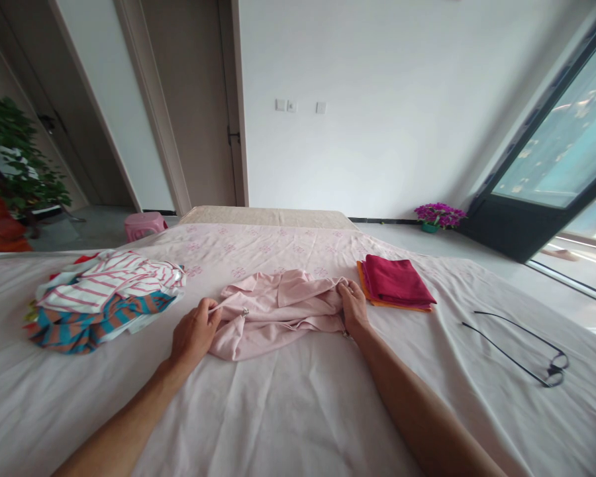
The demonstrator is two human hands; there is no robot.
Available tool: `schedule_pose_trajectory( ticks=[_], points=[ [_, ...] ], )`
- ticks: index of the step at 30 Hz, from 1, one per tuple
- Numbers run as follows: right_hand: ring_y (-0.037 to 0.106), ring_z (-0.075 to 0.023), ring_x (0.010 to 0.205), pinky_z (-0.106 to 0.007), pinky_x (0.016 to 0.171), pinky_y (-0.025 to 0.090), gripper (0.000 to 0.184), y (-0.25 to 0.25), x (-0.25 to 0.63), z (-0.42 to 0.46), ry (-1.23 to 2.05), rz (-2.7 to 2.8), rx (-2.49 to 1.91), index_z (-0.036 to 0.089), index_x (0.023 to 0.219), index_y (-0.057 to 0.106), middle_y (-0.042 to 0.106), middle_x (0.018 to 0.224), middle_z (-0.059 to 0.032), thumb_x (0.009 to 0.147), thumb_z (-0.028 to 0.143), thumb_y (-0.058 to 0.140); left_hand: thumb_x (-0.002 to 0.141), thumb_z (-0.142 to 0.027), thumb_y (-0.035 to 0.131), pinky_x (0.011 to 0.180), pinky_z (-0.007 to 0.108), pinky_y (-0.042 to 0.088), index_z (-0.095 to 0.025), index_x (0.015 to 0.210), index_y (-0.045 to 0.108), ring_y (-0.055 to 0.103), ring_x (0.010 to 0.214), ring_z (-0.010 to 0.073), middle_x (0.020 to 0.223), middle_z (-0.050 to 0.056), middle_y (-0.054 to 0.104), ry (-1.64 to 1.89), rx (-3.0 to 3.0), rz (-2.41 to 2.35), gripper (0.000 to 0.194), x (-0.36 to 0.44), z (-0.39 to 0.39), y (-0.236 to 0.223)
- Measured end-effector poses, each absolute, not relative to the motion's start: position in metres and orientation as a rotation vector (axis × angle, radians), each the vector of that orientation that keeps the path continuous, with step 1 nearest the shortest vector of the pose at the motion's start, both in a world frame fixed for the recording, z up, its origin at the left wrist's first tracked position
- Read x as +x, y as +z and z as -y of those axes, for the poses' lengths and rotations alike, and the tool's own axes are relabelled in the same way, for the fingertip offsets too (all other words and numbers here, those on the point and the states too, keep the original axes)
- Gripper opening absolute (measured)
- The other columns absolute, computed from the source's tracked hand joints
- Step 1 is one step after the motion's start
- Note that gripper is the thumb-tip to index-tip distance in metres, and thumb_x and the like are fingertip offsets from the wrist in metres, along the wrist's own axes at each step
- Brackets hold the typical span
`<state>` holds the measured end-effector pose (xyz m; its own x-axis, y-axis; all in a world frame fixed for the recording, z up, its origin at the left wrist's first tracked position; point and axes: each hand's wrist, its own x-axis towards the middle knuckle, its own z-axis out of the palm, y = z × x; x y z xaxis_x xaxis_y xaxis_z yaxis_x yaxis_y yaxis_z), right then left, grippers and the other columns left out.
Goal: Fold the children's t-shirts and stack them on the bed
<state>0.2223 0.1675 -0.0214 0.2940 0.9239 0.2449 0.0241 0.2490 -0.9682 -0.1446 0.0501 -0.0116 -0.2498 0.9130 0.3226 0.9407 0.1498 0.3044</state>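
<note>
A pale pink garment (pixel 283 308) lies bunched and wrinkled on the bed, a small shiny fastening showing on its left part. My left hand (pixel 195 331) pinches the garment's left edge between thumb and fingers. At the opposite end, my right hand (pixel 352 306) grips its upper right corner, the fingers partly hidden by cloth. Close to the right hand sits a stack of folded cloth, dark red (pixel 397 279) on top with orange beneath. Left of my left hand is a loose heap of clothes, with a red-striped white garment (pixel 114 281) over a blue and brown striped one (pixel 99 324).
The bed is covered by a pale sheet (pixel 278 411) with pink flowers toward its far end. Black-framed glasses (pixel 556 368) rest at the right. Beyond the bed are a pink stool (pixel 145 225), a potted purple flower (pixel 440 215) and a leafy plant (pixel 17 152).
</note>
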Motion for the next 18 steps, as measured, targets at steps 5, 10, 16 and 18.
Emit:
schedule_pose_trajectory(
  ticks=[5,10,16,18],
  points=[
    [0.044,-0.0134,0.060,-0.023,0.055,0.036,0.027,-0.0217,0.2223,-0.1684,0.866,1.057,-1.115,0.021,0.073,0.057,0.053,0.065,0.0040,0.075,0.047,0.062,0.093,-0.047,0.042,0.062,0.025,0.043,-0.024,0.097,0.054,0.066,0.071,0.0183,0.084,0.002,0.070,-1.197,-1.842,2.393,0.027,-0.1460,-0.0515,-0.0118],
    [0.038,-0.0118,0.053,-0.023,0.050,0.032,0.029,-0.0205,0.2246,-0.1703,0.919,0.961,-1.091,0.022,0.070,0.053,0.047,0.058,0.0063,0.074,0.048,0.064,0.087,-0.054,0.047,0.059,0.025,0.046,-0.022,0.091,0.057,0.061,0.065,0.0177,0.070,-0.001,0.064,-1.522,-1.831,2.365,0.034,-0.1459,-0.0524,-0.0088],
    [0.045,-0.0113,0.055,-0.023,0.054,0.035,0.032,-0.0152,0.2218,-0.1670,1.012,0.944,-1.031,0.020,0.074,0.058,0.054,0.061,0.0058,0.067,0.046,0.075,0.083,-0.052,0.049,0.048,0.022,0.041,-0.021,0.090,0.060,0.056,0.056,0.0152,0.062,-0.004,0.060,-1.598,-1.902,2.396,0.034,-0.1402,-0.0482,-0.0052],
    [0.050,-0.0128,0.060,-0.024,0.057,0.038,0.034,-0.0152,0.2214,-0.1664,1.058,0.972,-1.011,0.019,0.083,0.064,0.060,0.067,0.0038,0.066,0.046,0.077,0.083,-0.052,0.050,0.047,0.022,0.040,-0.021,0.090,0.061,0.055,0.054,0.0150,0.059,-0.004,0.059,-1.617,-1.914,2.405,0.034,-0.1398,-0.0478,-0.0050]
  ],
)
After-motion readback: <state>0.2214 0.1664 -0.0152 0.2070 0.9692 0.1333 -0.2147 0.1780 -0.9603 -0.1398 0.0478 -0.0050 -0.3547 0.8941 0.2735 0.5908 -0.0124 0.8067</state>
